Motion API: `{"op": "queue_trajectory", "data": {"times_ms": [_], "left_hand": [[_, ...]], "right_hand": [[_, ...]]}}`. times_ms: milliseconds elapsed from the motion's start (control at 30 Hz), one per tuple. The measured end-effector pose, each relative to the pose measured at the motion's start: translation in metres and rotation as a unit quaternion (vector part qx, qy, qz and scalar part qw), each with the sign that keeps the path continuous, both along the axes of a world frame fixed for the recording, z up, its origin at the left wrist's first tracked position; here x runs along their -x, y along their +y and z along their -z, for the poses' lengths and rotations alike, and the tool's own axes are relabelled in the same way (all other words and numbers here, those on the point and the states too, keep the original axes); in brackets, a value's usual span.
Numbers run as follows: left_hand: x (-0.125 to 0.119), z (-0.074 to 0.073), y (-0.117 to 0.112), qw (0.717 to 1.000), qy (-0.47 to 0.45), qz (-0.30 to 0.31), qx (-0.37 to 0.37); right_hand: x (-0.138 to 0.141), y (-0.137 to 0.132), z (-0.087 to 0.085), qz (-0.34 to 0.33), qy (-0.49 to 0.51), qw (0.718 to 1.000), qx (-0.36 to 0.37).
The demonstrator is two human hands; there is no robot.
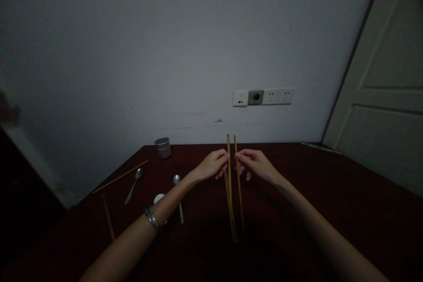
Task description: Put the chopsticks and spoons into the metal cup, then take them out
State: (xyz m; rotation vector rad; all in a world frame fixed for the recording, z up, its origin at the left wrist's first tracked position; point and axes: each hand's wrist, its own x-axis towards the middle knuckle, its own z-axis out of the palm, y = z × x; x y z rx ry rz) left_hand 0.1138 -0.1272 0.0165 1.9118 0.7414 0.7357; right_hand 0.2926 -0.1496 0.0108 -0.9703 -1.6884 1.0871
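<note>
Near the middle of the dark red table, my left hand [215, 162] is closed, thumb and fingers pinching a long wooden chopstick [230, 189] that stands nearly upright. A second thin stick [227, 183] runs close beside it below the fingers; whether it is also gripped I cannot tell. Just to the right, my right hand [255, 163] pinches another upright chopstick [239, 191] between thumb and fingers. The tops of the held chopsticks are a small gap apart. A metal bracelet [151, 219] circles my left wrist.
Left on the table [291, 216] are a metal cup [163, 148], a lying chopstick [120, 176], a spoon [132, 186], another spoon [177, 179] and a white round thing [159, 197] partly behind my left forearm. A brownish stick [108, 217] lies nearer. The wall carries sockets [277, 96].
</note>
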Motion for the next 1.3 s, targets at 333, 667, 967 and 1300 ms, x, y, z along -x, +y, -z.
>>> {"op": "queue_trajectory", "data": {"times_ms": [333,667,967,1300], "left_hand": [[-0.011,0.018,-0.002,0.999,-0.004,-0.014,0.033],[-0.014,0.027,0.000,0.989,-0.050,-0.006,0.136],[-0.018,0.036,0.003,0.967,-0.103,0.000,0.235],[-0.019,0.046,0.011,0.955,-0.129,0.001,0.266]], "right_hand": [[0.001,0.000,0.020,-0.016,0.017,0.999,0.032],[0.001,0.006,0.031,0.002,0.045,0.997,0.067],[0.001,0.009,0.040,0.054,0.066,0.993,0.078],[0.001,0.006,0.044,0.062,0.075,0.990,0.097]]}}
